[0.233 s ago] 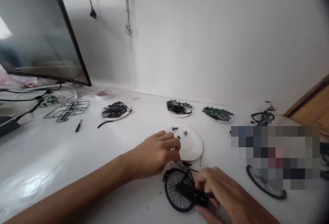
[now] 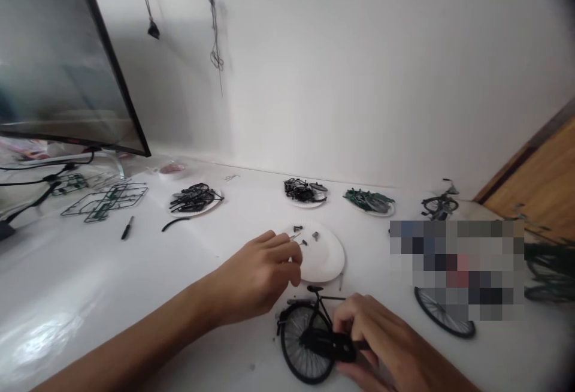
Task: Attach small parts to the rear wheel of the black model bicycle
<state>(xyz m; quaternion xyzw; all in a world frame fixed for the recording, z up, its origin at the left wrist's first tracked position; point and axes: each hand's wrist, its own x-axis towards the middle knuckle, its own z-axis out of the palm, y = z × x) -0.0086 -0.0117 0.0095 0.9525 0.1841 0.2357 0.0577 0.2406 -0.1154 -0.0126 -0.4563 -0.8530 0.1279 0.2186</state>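
Note:
My right hand (image 2: pixel 377 335) grips a small black model bicycle (image 2: pixel 317 344) by its middle, close to the chain cover. The bicycle's rear wheel and saddle point toward my left hand, and its front part is hidden behind my right fingers. Curled and closed, my left hand (image 2: pixel 269 269) hovers at the near left edge of a white paper plate (image 2: pixel 330 260). Whatever its fingertips hold, if anything, is out of sight. Several tiny dark parts, among them a small metallic piece (image 2: pixel 315 236), lie on the plate. A thin pin (image 2: pixel 341 282) rests by its right edge.
Along the wall stand plates of black parts (image 2: pixel 195 198), more black parts (image 2: pixel 303 190) and green parts (image 2: pixel 371 200). A screwdriver (image 2: pixel 127 228), green sprues (image 2: pixel 105 200) and a monitor (image 2: pixel 58 62) are on the left. To the right are a model bicycle (image 2: pixel 440 203), a large wheel (image 2: pixel 444 314) and a blurred-out patch.
The whole view has shifted slightly, so the scene sits further left. Both hands keep nearly the same pose, my right one still on the bicycle.

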